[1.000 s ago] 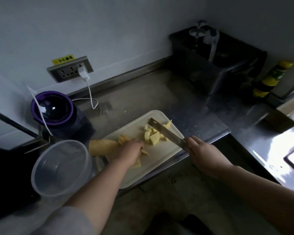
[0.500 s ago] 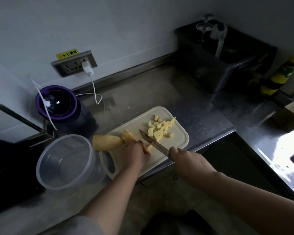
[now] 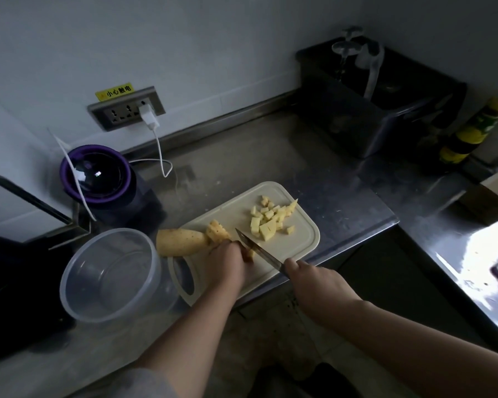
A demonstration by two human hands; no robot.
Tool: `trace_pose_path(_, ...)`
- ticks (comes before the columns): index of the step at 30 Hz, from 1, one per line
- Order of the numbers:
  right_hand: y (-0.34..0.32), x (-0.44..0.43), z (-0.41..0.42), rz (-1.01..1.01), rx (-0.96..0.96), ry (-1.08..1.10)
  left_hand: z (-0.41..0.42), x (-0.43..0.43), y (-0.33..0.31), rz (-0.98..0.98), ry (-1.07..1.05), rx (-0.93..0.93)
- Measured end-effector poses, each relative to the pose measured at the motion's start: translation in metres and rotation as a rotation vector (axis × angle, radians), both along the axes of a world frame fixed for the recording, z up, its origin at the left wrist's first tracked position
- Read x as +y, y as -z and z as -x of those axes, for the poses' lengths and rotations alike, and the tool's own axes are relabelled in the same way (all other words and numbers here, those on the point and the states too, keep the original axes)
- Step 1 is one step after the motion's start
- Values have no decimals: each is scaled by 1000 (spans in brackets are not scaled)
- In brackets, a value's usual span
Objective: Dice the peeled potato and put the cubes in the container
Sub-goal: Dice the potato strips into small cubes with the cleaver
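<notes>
A cream cutting board (image 3: 305, 242) lies on the steel counter. The peeled potato (image 3: 181, 242) rests across its left end, with a scored, partly cut end (image 3: 217, 232). My left hand (image 3: 227, 261) holds potato pieces down right beside the blade. My right hand (image 3: 314, 278) grips the handle of a knife (image 3: 256, 251), whose blade angles up and left against my left fingers. A pile of several cubes (image 3: 270, 218) sits at the board's far right. A clear round container (image 3: 112, 275) stands left of the board and holds nothing visible.
A purple-rimmed appliance (image 3: 97, 173) stands behind the container, with a white cable (image 3: 160, 150) running to the wall socket. A dark bin (image 3: 371, 104) sits at the back right beside a green-yellow bottle (image 3: 472, 130). The counter edge runs just below the board.
The knife swung from the cube pile leftward to my left hand and now sits against the pieces it holds. The cubes stay piled at the right.
</notes>
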State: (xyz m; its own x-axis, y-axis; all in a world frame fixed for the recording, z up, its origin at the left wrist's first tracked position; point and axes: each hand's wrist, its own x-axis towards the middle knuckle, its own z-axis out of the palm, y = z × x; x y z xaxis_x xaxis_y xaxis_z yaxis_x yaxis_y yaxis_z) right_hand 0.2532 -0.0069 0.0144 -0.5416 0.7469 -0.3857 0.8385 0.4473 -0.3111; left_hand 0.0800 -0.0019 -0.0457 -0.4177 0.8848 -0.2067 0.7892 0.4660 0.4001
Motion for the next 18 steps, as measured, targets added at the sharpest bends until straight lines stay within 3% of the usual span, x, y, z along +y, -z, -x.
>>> trace_pose_path(10, 8, 5, 4, 88, -11, -8, 3, 2, 1, 34, 43, 81)
trace_pose_path(18, -4, 25, -9, -16, 5, 8, 2, 10, -1, 9, 66, 37)
